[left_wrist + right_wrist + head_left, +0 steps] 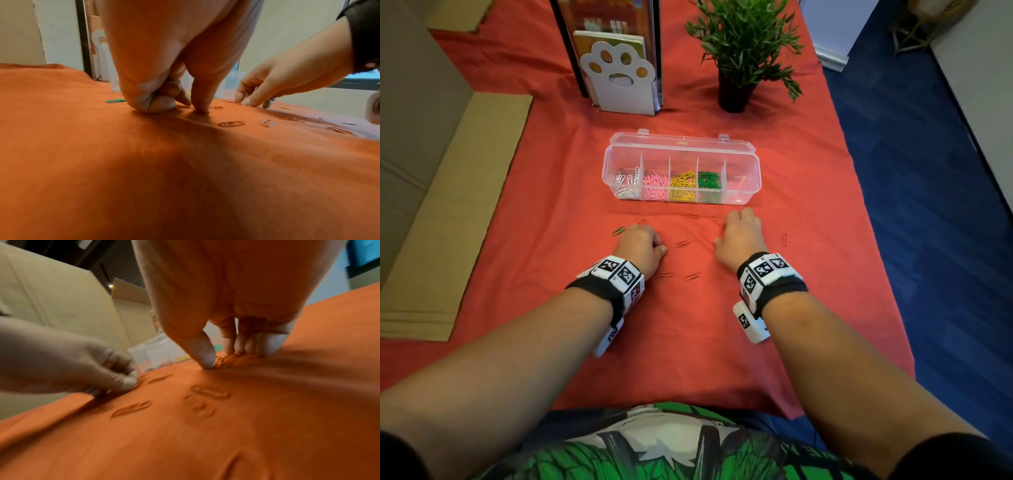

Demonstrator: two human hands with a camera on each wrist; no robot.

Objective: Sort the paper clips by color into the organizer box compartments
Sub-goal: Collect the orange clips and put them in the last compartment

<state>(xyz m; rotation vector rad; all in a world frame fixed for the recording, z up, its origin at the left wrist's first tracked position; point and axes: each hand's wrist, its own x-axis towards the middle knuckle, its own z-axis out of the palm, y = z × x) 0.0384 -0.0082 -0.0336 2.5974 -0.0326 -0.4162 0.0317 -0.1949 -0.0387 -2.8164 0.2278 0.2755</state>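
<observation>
The clear organizer box (743,161) lies open on the red cloth, holding white, pink, yellow and green clips in separate compartments, and one red clip in the rightmost. Several red paper clips (683,244) lie scattered on the cloth in front of it, hard to see against it. A green clip (618,231) lies left of my left hand (654,245). That hand has curled fingers, and its thumb and forefinger (194,107) pinch a red clip against the cloth. My right hand (736,226) stands fingertips-down, its thumb and fingers (222,360) closing round a small bunch of red clips (226,361).
A white paw-shaped bookend (619,78) with books and a potted plant (736,44) stand behind the box. Flat cardboard (455,212) lies at the table's left edge. The cloth's right edge drops to blue floor (928,171). One red clip (785,239) lies right of my right hand.
</observation>
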